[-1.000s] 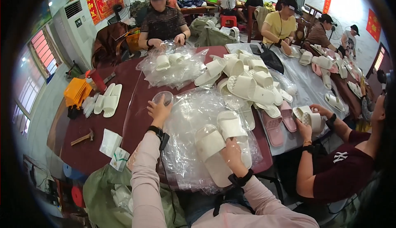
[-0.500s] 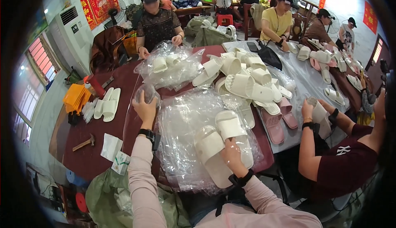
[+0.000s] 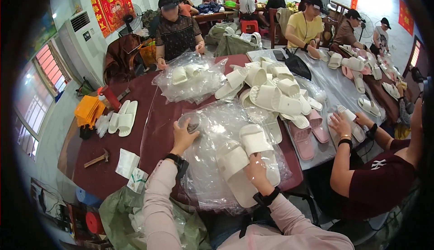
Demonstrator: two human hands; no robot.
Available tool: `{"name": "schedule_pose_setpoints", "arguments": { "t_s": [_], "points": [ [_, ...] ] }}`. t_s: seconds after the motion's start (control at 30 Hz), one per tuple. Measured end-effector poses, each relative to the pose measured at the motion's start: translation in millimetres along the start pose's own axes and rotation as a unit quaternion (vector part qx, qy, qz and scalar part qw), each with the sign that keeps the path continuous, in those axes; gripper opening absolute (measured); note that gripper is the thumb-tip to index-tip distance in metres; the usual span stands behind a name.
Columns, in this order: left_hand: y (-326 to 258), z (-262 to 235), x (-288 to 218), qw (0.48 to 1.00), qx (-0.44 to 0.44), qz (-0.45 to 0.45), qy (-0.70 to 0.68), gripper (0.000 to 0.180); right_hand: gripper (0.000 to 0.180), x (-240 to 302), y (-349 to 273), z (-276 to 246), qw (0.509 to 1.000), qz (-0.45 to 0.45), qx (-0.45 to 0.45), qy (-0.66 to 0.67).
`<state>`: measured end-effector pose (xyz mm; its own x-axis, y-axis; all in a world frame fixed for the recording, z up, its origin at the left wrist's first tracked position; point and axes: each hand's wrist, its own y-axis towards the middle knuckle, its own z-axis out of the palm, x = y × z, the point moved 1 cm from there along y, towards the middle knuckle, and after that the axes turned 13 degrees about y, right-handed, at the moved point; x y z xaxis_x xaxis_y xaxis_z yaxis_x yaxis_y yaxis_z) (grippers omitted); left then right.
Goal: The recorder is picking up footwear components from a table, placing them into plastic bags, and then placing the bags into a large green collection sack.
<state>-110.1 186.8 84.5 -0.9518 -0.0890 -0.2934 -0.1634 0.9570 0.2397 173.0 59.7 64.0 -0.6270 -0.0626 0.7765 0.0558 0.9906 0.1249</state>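
Observation:
My left hand [image 3: 182,135] reaches forward over the dark red table [image 3: 149,114] and pinches the edge of a clear plastic bag [image 3: 192,122]. My right hand [image 3: 254,169] holds a pair of white slippers [image 3: 246,159] against the heap of clear bags [image 3: 217,168] in front of me. One slipper lies flat, the other stands across it. Both wrists wear dark bands.
A pile of white slippers [image 3: 271,91] fills the table's middle, with pink ones [image 3: 309,130] to the right. A bagged heap [image 3: 190,78] lies before a seated person [image 3: 176,30]. A co-worker's hands [image 3: 343,123] handle slippers at right. A hammer [image 3: 97,158], paper slips [image 3: 126,163] and another white pair [image 3: 124,116] lie at left.
My left hand has moved forward and a little right along the table edge, holding the clear bag. My right hand keeps the slippers in place. The co-worker's hands moved over slippers at right.

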Motion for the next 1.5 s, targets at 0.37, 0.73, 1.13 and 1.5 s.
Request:
{"name": "schedule_pose_setpoints", "arguments": {
  "t_s": [0.37, 0.73, 1.13, 1.5],
  "points": [
    [-11.7, -23.0, -29.8, 0.982, -0.031, -0.02, 0.183, 0.086, 0.022, -14.2, 7.9, 10.8, 1.0, -0.019, -0.018, -0.007],
    [-207.9, -52.0, -113.9, 0.958, 0.192, 0.199, -0.076, 0.109, 0.02, -6.9, -3.1, -6.3, 0.99, -0.03, -0.097, 0.099],
    [-221.0, 18.3, -110.4, 0.934, 0.152, 0.185, -0.266, 0.095, 0.025, -6.9, 15.2, -11.2, 0.981, 0.04, -0.112, 0.156],
    [-212.8, 82.5, -65.6, 0.903, 0.083, 0.003, -0.422, 0.053, 0.071, -56.1, -21.9, 8.5, 0.952, -0.267, 0.113, 0.103]
  ]
}}
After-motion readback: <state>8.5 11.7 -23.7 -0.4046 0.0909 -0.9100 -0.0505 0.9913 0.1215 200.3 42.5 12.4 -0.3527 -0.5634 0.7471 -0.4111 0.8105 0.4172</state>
